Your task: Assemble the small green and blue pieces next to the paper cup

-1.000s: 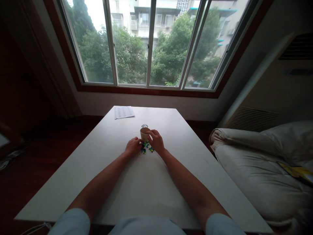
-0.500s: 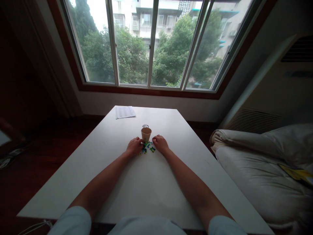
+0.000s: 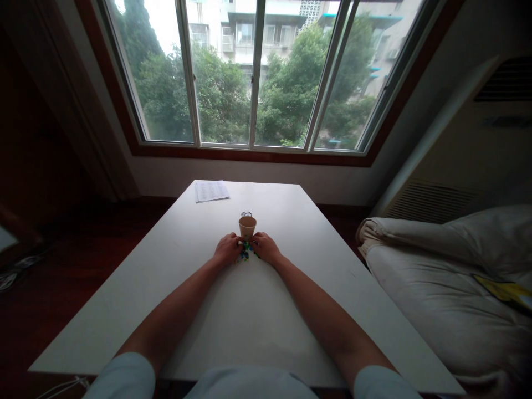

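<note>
A brown paper cup (image 3: 247,228) stands upright on the white table (image 3: 257,327), its mouth facing up. Small beads in green, blue, black and yellow (image 3: 245,255) lie scattered just in front of it. My left hand (image 3: 228,248) rests at the left side of the beads, fingers curled, tips near the cup's base. From the right, my right hand (image 3: 265,247) reaches in with bent fingers, covering part of the beads. Both sets of fingertips look pinched, but anything between them is too small to make out. Behind the cup lies a thin dark loop (image 3: 246,214).
Printed sheets of paper (image 3: 211,191) lie at the table's far left corner. A beige padded seat (image 3: 424,277) with a yellow item on it stands to the right. Beyond the table is a wide window (image 3: 253,83). Cables (image 3: 19,271) lie on the floor at left.
My right hand has moved left and inward, from beside the beads to over their right part, close to the cup. My left hand stays almost where it was.
</note>
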A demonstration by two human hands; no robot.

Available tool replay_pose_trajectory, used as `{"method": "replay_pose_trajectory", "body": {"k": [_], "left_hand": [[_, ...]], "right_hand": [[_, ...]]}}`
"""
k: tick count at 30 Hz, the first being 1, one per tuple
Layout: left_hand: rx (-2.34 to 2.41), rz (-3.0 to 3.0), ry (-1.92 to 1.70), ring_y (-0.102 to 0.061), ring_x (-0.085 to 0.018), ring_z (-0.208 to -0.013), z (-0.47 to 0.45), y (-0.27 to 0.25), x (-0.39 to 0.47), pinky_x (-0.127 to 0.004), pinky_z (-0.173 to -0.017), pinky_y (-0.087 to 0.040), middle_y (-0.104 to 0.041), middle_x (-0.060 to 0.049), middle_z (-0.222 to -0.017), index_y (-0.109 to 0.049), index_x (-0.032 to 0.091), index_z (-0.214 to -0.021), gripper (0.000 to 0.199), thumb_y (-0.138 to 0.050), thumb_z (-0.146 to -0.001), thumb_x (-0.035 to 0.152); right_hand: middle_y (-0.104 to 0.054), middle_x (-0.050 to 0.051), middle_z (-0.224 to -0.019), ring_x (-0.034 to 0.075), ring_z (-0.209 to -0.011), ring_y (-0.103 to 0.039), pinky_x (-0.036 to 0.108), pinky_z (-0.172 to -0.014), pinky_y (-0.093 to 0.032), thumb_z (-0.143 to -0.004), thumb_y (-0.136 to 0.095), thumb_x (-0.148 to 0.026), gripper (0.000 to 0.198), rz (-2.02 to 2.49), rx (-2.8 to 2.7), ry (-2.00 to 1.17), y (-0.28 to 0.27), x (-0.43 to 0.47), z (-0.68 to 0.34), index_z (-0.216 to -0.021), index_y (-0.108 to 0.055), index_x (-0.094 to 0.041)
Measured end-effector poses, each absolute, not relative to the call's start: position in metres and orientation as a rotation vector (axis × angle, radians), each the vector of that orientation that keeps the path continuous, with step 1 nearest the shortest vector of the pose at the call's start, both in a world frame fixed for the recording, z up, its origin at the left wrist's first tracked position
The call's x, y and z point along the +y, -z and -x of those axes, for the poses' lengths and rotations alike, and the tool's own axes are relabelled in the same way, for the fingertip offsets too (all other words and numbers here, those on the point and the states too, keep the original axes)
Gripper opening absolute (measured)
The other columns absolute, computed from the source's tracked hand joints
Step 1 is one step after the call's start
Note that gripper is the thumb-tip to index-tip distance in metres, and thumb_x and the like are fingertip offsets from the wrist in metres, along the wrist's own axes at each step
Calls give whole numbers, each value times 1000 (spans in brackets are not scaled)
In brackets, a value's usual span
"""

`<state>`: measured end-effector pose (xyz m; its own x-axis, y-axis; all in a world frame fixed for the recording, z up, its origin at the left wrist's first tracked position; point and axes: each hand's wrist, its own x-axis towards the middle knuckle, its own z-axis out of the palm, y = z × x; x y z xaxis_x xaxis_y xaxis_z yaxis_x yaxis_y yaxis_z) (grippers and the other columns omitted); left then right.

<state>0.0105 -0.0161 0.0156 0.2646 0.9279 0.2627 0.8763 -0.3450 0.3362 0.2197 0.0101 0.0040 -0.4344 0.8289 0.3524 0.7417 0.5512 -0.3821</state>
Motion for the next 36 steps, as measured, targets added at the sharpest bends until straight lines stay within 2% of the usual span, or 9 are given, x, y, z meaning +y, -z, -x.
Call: {"method": "replay_pose_trajectory", "body": {"k": [13,22,28,36], "left_hand": [[1709,-2386,-594,-61,-20,-99,-12,-21,-19,-30,-89,-45,-64,-4,-103,-72,34,-121,34,-54,-92,31],[1668,-2435,-593,-61,-19,-94,-10,-19,-17,-30,-86,-45,-64,-3,-98,-71,36,-122,36,-54,-91,28],[1697,-2392,-586,-61,-19,-97,-11,-20,-18,-30,-88,-45,-64,-4,-102,-72,34,-121,34,-55,-92,29],[1707,-2386,-678,-59,-21,-103,-9,-13,-14,-30,-89,-45,-64,-6,-107,-73,28,-115,29,-56,-91,30]], "right_hand": [[-71,6,-105,18,-102,-61,27,-91,-46,-98,-56,-23,22,1219,-2278,-231,-5,8,-218,-104,-76,-23],[-69,5,-114,20,-112,-58,29,-98,-44,-98,-53,-19,30,1240,-2334,-195,-10,1,-212,-118,-74,-27],[-68,5,-115,20,-112,-57,30,-99,-43,-97,-54,-22,33,1225,-2374,-134,-13,-3,-211,-124,-71,-28],[-69,6,-113,20,-108,-57,30,-97,-44,-97,-55,-22,27,1208,-2401,-121,-15,-4,-210,-116,-74,-26]]}}
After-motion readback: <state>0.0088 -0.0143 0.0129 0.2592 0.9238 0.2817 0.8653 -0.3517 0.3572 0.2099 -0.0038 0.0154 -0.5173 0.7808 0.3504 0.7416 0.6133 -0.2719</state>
